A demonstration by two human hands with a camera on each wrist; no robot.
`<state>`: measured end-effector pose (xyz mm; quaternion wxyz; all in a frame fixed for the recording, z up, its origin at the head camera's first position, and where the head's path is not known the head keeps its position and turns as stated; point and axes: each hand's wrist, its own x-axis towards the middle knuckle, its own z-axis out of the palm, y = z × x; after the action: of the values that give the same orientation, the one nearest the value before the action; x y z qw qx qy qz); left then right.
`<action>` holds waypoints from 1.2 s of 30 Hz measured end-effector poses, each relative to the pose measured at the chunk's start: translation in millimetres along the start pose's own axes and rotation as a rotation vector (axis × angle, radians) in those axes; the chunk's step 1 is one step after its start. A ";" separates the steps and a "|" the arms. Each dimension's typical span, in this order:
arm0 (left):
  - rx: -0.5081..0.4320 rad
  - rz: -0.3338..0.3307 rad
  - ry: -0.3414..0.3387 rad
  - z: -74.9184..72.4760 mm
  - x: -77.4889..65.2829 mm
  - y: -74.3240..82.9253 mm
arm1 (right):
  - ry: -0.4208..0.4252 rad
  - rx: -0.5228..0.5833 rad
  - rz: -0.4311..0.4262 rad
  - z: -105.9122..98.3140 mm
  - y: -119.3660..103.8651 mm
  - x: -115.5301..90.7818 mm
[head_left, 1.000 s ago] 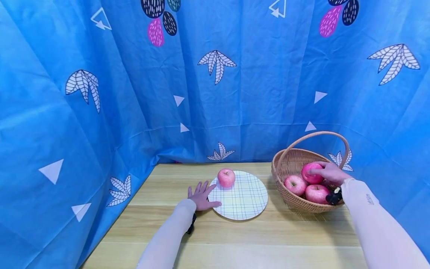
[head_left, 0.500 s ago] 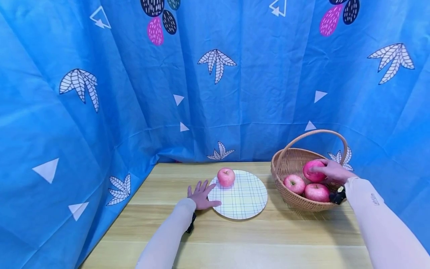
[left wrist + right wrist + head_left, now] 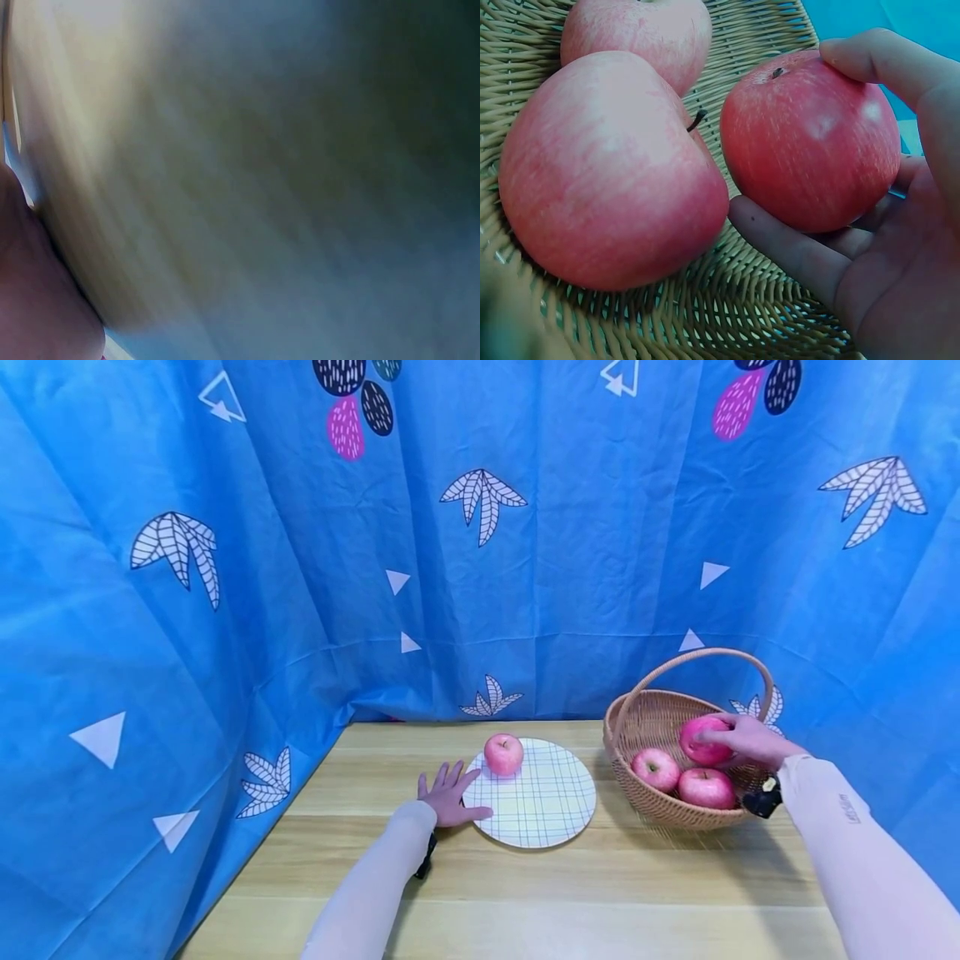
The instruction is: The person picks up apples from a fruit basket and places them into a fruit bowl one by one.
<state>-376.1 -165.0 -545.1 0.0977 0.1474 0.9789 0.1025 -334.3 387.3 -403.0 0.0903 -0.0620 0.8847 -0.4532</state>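
In the right part of the head view, my right hand [image 3: 752, 742] holds a red apple [image 3: 705, 738] inside the wicker basket [image 3: 628, 785]. The right wrist view shows the thumb on top of this apple [image 3: 810, 142] and the other fingers beneath it. Two more apples lie in the basket: a paler one [image 3: 656, 770] and a pink-red one [image 3: 707, 788]. Spread flat, my left hand [image 3: 450, 797] rests at the left rim of a round checked plate [image 3: 536, 802]. A single apple [image 3: 503, 754] sits on the plate near its upper left edge. The left wrist view is mostly blurred wood.
A light wooden table [image 3: 525, 902] bears the plate and basket. The basket's arched handle [image 3: 697, 652] rises over its opening. A blue patterned curtain [image 3: 480, 593] hangs behind the table and along both sides.
My right hand has shifted slightly to the right and up with the red apple in its grip. The left hand stays at the plate's rim.
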 end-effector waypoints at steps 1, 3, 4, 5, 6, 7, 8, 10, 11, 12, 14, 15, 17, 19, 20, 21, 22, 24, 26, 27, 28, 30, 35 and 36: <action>-0.002 0.001 -0.002 0.1 -0.1 0.1 | 0.000 -0.009 0.000 -0.8 -0.3 -1.0; -0.001 0.002 -0.005 0.4 -0.3 0.1 | -0.003 -0.006 0.013 -2.4 -1.1 -2.5; -0.001 0.003 -0.002 0.6 0.0 -0.1 | -0.001 -0.011 0.016 -3.2 -1.5 -3.1; 0.001 0.003 -0.002 0.9 0.3 -0.3 | -0.002 -0.013 0.017 -4.0 -2.4 -3.8; 0.001 0.004 -0.002 1.0 0.6 -0.5 | -0.006 -0.010 0.018 -5.0 -2.9 -4.3; -0.001 0.004 0.001 1.2 0.7 -0.8 | -0.004 -0.019 0.018 -5.7 -3.7 -4.7; -0.004 0.004 0.001 1.1 0.8 -0.9 | -0.003 -0.026 0.018 -6.3 -4.7 -5.3; -0.009 0.006 0.001 1.1 1.2 -1.4 | 0.003 -0.052 0.010 -7.4 -6.9 -6.8; -0.012 0.005 -0.003 0.8 1.1 -1.3 | 0.004 -0.058 0.009 -7.8 -8.1 -7.7; -0.015 0.005 -0.006 0.5 1.0 -1.2 | 0.003 -0.065 0.006 -8.1 -9.3 -8.6; -0.016 0.007 -0.009 -0.4 0.5 -1.0 | 0.005 -0.064 0.011 -8.2 -12.0 -10.5; -0.018 0.007 -0.009 -0.9 -0.1 -0.6 | 0.005 -0.065 0.013 -8.2 -13.5 -11.6; -0.017 0.001 -0.015 -2.2 -1.4 0.5 | 0.004 -0.071 0.017 -8.4 -16.8 -14.1; -0.019 0.001 -0.009 -2.9 -3.1 1.6 | 0.002 -0.079 0.019 -8.7 -20.0 -16.7; -0.021 0.000 -0.005 -3.2 -3.7 2.2 | 0.000 -0.086 0.021 -9.0 -21.3 -18.1; -0.019 -0.001 -0.006 -3.3 -4.0 2.6 | -0.001 -0.097 0.019 -9.3 -22.7 -19.8; -0.017 -0.001 -0.005 -3.1 -4.1 2.9 | -0.001 -0.108 0.016 -9.6 -23.6 -21.0; -0.018 0.001 -0.004 -3.2 -4.3 2.9 | -0.002 -0.124 0.011 -9.9 -24.8 -23.4; -0.018 0.001 -0.006 -3.3 -4.1 2.7 | -0.001 -0.137 0.009 -10.2 -25.9 -25.8; -0.019 0.001 -0.006 -3.2 -4.1 2.6 | 0.000 -0.140 0.007 -10.2 -26.7 -26.9; -0.020 0.001 -0.006 -3.1 -4.0 2.4 | -0.003 -0.137 0.002 -10.3 -27.0 -27.8; -0.018 0.000 -0.007 -2.7 -3.6 2.0 | -0.004 -0.135 -0.001 -10.2 -29.3 -30.1; -0.016 -0.003 -0.006 -1.7 -2.5 1.3 | -0.001 -0.167 -0.020 -9.2 -35.6 -36.2; -0.019 -0.001 -0.003 -1.6 -2.5 1.3 | 0.000 -0.175 -0.025 -8.9 -37.0 -37.4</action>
<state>-373.8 -164.8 -542.9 0.1008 0.1460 0.9778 0.1113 -298.6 379.9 -364.0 0.0790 -0.0810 0.9200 -0.3753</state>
